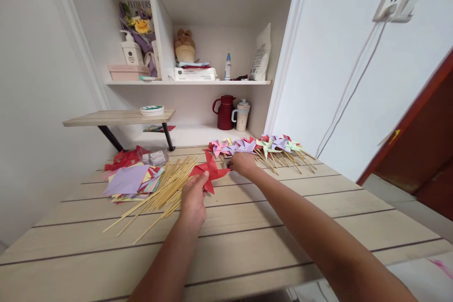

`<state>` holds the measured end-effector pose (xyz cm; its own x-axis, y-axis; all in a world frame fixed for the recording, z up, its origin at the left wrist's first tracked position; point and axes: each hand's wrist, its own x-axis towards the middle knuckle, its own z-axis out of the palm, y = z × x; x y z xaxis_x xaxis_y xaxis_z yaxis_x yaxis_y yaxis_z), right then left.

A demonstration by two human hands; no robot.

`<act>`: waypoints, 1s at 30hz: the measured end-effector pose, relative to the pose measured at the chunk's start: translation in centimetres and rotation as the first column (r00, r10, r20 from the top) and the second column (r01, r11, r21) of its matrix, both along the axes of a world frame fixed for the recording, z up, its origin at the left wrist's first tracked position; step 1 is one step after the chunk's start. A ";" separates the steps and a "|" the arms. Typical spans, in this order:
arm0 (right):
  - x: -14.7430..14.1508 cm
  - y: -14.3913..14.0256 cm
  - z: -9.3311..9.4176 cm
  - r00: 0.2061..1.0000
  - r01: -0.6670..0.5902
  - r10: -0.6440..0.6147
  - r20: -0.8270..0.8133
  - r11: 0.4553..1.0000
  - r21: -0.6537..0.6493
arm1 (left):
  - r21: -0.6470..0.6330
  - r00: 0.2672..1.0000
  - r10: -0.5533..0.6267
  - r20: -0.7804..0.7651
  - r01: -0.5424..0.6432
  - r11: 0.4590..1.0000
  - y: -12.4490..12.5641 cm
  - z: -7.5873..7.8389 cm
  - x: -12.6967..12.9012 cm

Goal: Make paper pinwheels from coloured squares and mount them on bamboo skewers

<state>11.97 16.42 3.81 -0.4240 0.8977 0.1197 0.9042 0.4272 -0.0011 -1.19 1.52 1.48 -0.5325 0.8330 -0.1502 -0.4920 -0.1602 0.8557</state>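
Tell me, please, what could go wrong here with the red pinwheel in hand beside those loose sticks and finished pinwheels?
1. The left hand pinches the red paper pinwheel by one blade; a tight grip may crease or tear it.
2. The bamboo sticks lie loose by the left wrist; a nudge could roll or scatter them over the wooden table.
3. The right hand rests against the row of finished pinwheels; a sweep might flatten or tangle them.
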 end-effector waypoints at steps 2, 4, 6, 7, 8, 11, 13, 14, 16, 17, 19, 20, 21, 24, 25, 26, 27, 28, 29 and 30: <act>-0.2 -0.1 -0.1 1.000 0.006 -0.006 -0.005 1.000 -0.019 | -0.004 1.000 0.000 -0.001 0.000 1.000 0.0 -0.1 0.0; -0.4 -0.2 -0.1 1.000 0.007 -0.008 -0.018 0.999 -0.036 | -0.006 1.000 -0.002 -0.003 0.002 1.000 0.1 -0.2 -0.1; -0.4 -0.3 -0.2 0.999 0.007 -0.009 -0.038 0.999 -0.048 | -0.005 1.000 -0.006 -0.010 0.006 1.000 0.0 -0.3 -0.1; -0.3 -0.3 -0.2 0.999 0.009 -0.011 -0.051 0.999 -0.054 | -0.005 1.000 -0.007 -0.010 0.007 1.000 0.0 -0.2 -0.1; -0.3 -0.3 -0.2 0.998 0.011 -0.015 -0.065 0.998 -0.059 | -0.004 1.000 -0.005 -0.008 0.005 1.000 0.0 -0.2 -0.1; -0.1 -0.3 -0.2 0.992 0.019 -0.028 -0.119 0.997 -0.078 | -0.006 1.000 0.001 0.011 -0.001 1.000 -0.1 0.0 0.0; 0.1 -0.2 -0.2 0.985 0.016 -0.032 -0.171 0.995 -0.095 | -0.006 1.000 0.000 0.021 0.001 1.000 -0.1 0.2 0.1; 0.2 -0.1 -0.2 0.979 0.012 -0.033 -0.202 0.995 -0.104 | -0.005 1.000 0.002 0.023 -0.002 1.000 -0.1 0.2 0.1; 0.4 0.0 -0.1 0.961 0.002 -0.036 -0.274 0.992 -0.126 | 0.000 1.000 0.007 0.019 -0.007 1.000 -0.1 0.1 0.1; 0.6 0.1 0.0 0.949 -0.006 -0.039 -0.313 0.990 -0.140 | 0.002 1.000 0.011 0.013 -0.011 1.000 -0.1 0.1 0.1; 1.0 0.2 0.2 0.918 -0.023 -0.049 -0.394 0.984 -0.176 | 0.002 1.000 0.015 0.003 -0.015 1.000 0.0 0.0 0.0; 1.3 0.1 0.3 0.899 -0.034 -0.056 -0.434 0.980 -0.196 | 0.000 1.000 0.015 0.001 -0.015 1.000 0.0 -0.1 0.0; 1.6 0.0 0.4 0.879 -0.048 -0.063 -0.472 0.975 -0.218 | 0.000 1.000 0.015 0.002 -0.015 1.000 0.0 -0.1 -0.1; 2.7 -0.8 0.2 0.818 -0.115 -0.068 -0.572 0.954 -0.277 | 0.001 1.000 0.009 0.008 -0.009 1.000 0.0 -0.1 -0.1; 3.1 -1.1 0.0 0.800 -0.145 -0.063 -0.597 0.945 -0.293 | 0.001 1.000 0.005 0.006 -0.005 1.000 0.0 0.0 0.0; 3.4 -1.5 -0.3 0.784 -0.175 -0.057 -0.618 0.935 -0.309 | -0.001 1.000 -0.001 0.003 0.001 1.000 0.0 0.0 0.0; 3.7 -1.9 -0.7 0.772 -0.200 -0.058 -0.633 0.923 -0.328 | -0.004 1.000 -0.004 0.001 0.004 1.000 -0.1 0.0 0.0; 4.0 -2.2 -1.0 0.764 -0.219 -0.062 -0.642 0.911 -0.349 | -0.008 1.000 -0.005 0.001 0.005 1.000 -0.1 0.1 0.1; 4.1 -2.5 -1.4 0.758 -0.236 -0.069 -0.649 0.898 -0.371 | -0.013 1.000 -0.003 0.003 0.003 1.000 -0.1 0.1 0.1; 4.3 -2.6 -1.7 0.754 -0.249 -0.076 -0.653 0.887 -0.390 | -0.018 1.000 0.004 0.007 -0.004 1.000 -0.1 0.1 0.2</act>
